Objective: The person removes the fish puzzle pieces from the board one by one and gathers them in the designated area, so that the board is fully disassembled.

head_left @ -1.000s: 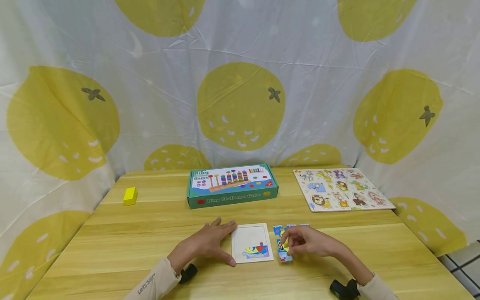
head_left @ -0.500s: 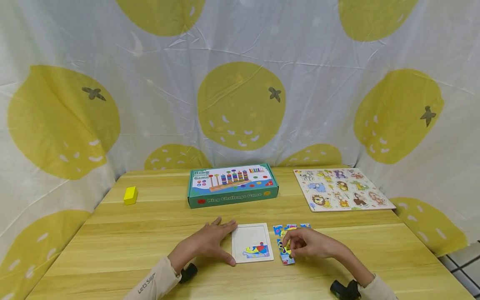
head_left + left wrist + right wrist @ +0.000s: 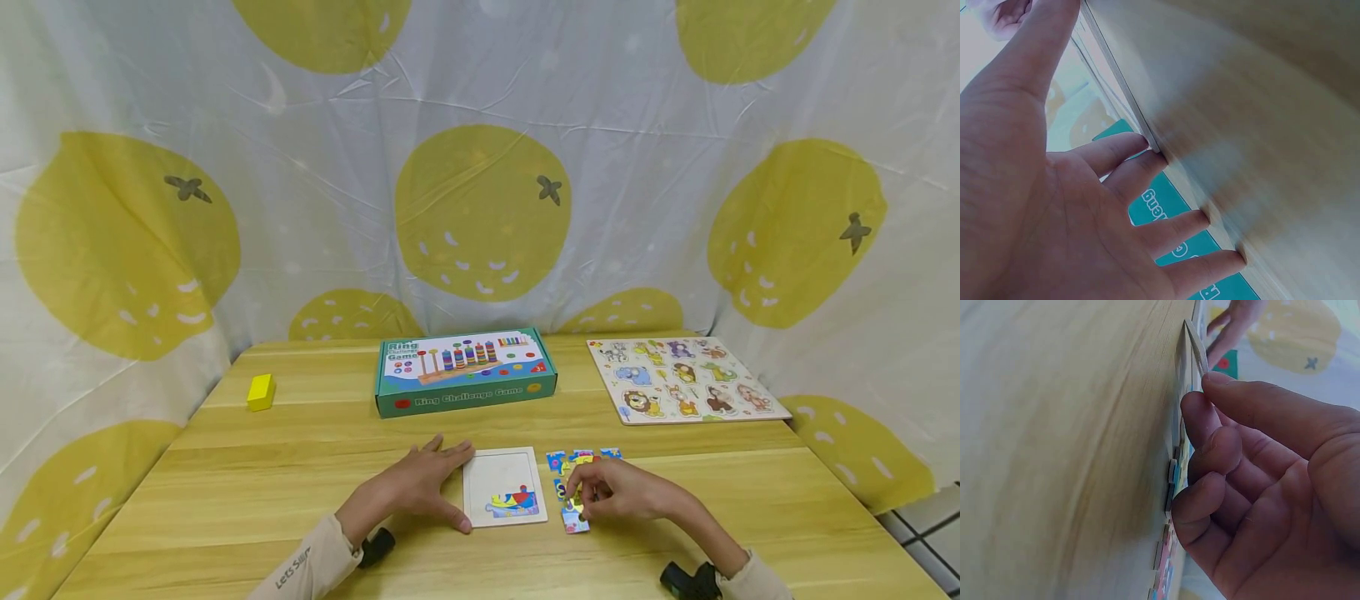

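Observation:
My left hand [image 3: 422, 485] rests on the table with its fingers spread, thumb and fingertips along the left edge of a small wooden puzzle tray [image 3: 489, 468]. In the left wrist view two fingertips meet the tray's corner. A few joined jigsaw pieces [image 3: 519, 503] lie in the tray's lower right. Right of the tray, my right hand [image 3: 626, 487] pinches a jigsaw piece [image 3: 575, 523] between thumb and index finger, the other fingers curled. In the right wrist view this piece [image 3: 1196, 349] stands tilted off the table. Other loose jigsaw pieces [image 3: 556, 462] lie beside and partly behind the hand.
A green ring game box [image 3: 465, 398] lies behind the tray. At the back right is a wooden animal peg puzzle board [image 3: 678, 377]. A yellow block [image 3: 261, 392] sits on the far left of the table [image 3: 300, 467]. A lemon-print curtain [image 3: 480, 92] hangs behind.
My right hand has shifted slightly right, and the piece at its fingertips has moved a little toward me and right. The left hand and the tray have stayed in place.

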{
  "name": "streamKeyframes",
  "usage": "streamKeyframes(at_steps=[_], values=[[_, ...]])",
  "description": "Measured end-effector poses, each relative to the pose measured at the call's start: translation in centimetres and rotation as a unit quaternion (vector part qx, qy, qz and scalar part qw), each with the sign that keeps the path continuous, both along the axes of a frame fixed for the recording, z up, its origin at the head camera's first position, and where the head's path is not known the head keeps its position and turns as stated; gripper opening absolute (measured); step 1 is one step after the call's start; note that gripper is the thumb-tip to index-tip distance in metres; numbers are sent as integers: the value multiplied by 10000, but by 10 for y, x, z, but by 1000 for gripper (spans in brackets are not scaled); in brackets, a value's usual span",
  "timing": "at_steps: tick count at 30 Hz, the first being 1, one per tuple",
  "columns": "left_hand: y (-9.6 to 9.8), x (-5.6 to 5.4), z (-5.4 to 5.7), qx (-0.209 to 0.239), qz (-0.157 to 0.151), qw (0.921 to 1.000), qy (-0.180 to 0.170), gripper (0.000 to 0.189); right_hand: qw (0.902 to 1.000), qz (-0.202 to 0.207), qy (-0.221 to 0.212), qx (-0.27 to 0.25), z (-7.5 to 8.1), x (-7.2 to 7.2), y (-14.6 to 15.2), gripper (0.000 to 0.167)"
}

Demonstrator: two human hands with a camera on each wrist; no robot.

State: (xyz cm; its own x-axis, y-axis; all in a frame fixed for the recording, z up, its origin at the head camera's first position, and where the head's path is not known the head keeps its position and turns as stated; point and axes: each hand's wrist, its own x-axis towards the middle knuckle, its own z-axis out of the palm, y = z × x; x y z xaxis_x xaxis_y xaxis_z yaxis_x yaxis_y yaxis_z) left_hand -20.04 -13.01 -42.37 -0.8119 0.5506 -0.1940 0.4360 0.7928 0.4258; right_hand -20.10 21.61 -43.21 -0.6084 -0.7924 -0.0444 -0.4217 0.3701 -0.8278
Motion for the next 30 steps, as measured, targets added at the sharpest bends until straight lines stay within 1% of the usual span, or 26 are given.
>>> streamKeyframes(at_steps=[11, 21, 30], values=[[-1, -1, 0, -20, -9, 10000, 26, 104, 9993, 24, 282, 242, -4, -2, -1, 18], [0, 0, 0, -8, -13, 10000, 8, 104, 9995, 120, 188, 230, -2, -1, 0, 16], [0, 1, 0, 0, -27, 10000, 60, 105, 9992, 57, 299, 271, -2, -1, 0, 17]])
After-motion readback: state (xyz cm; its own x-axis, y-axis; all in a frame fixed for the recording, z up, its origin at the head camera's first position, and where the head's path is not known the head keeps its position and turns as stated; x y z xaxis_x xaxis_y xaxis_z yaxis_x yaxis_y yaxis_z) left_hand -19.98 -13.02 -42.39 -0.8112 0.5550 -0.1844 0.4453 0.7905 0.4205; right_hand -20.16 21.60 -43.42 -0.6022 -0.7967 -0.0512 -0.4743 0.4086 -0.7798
